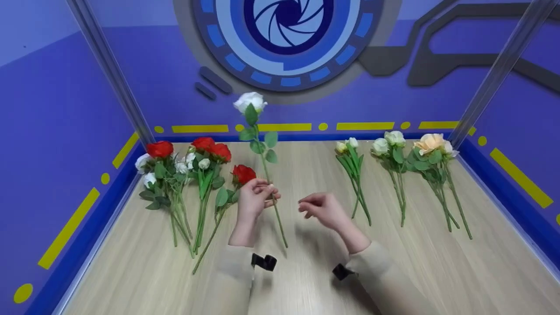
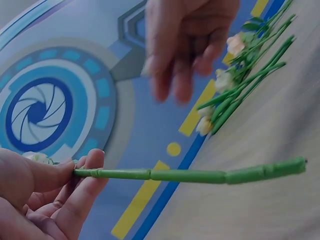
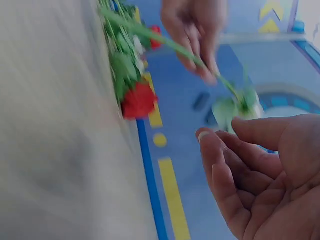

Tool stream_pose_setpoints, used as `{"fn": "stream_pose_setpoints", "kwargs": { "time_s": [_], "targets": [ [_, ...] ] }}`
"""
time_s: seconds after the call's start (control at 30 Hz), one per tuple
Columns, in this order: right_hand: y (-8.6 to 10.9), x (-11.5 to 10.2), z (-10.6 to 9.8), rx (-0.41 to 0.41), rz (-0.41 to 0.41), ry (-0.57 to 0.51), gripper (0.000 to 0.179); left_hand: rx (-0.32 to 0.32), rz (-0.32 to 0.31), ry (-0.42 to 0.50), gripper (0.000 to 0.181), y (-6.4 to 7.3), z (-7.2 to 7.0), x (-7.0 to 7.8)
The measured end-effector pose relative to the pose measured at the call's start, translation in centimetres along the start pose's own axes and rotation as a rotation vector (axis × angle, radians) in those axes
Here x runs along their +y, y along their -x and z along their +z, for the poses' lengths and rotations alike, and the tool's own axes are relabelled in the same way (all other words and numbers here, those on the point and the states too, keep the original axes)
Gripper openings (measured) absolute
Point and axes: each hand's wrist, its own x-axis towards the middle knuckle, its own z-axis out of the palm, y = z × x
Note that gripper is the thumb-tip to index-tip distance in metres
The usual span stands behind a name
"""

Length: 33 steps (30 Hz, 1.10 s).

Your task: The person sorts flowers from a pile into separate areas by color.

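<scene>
My left hand point(image 1: 253, 200) pinches the green stem of a white rose point(image 1: 250, 103) between thumb and fingers. The rose leans a little left, with its bloom up and leaves below it. In the left wrist view the lower stem point(image 2: 190, 176) sticks out past the fingertips. My right hand point(image 1: 324, 211) is apart from the rose, to its right, fingers loosely curled and holding nothing. Just left of my left hand lies a single red rose point(image 1: 243, 174) on the table. In the right wrist view the white rose's leaves point(image 3: 225, 111) appear beyond the right fingertips.
Red and white flowers point(image 1: 160, 149) lie in bunches on the table's left. To the right lie pale tulips point(image 1: 352, 157), white-green roses point(image 1: 395, 139) and a peach rose point(image 1: 429, 143). Blue-purple panels point(image 1: 144, 83) enclose the wooden table point(image 1: 306, 280) at the back and sides.
</scene>
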Motion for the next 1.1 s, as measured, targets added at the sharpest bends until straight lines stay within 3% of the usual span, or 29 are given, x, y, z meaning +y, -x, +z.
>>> {"fn": "stream_pose_setpoints", "kwargs": {
  "time_s": [0.13,0.3,0.43,0.57,0.7,0.83,0.9,1.1],
  "targets": [
    [0.3,-0.3,2.1,-0.048,-0.007,-0.025,0.021,-0.049,-0.009,-0.007,0.014,0.4,1.7,-0.5],
    [0.5,-0.2,3.4,-0.002,-0.006,0.019,0.011,-0.078,-0.023,-0.032,0.013,0.8,2.9,-1.0],
    [0.6,-0.1,3.3,0.008,-0.002,0.036,0.008,-0.111,-0.034,-0.147,0.019,0.9,2.7,-0.9],
    [0.3,0.2,2.5,0.029,0.055,0.066,0.008,-0.074,0.014,-0.425,0.023,0.4,0.8,-0.2],
    [-0.2,1.3,1.0,0.089,0.136,0.124,0.009,0.047,0.037,-0.697,0.021,-0.2,-2.7,0.4],
    [-0.5,2.5,-0.2,0.149,0.214,0.165,0.012,0.15,-0.06,-0.911,0.018,-0.2,-6.2,0.7],
    [-0.6,2.9,-0.7,0.164,0.263,0.162,0.013,0.181,-0.149,-0.995,0.019,-0.1,-7.5,0.8],
    [-0.8,4.2,-1.8,0.165,0.337,0.241,0.015,0.186,-0.347,-1.11,0.014,0.1,-9.3,0.7]
  ]
}}
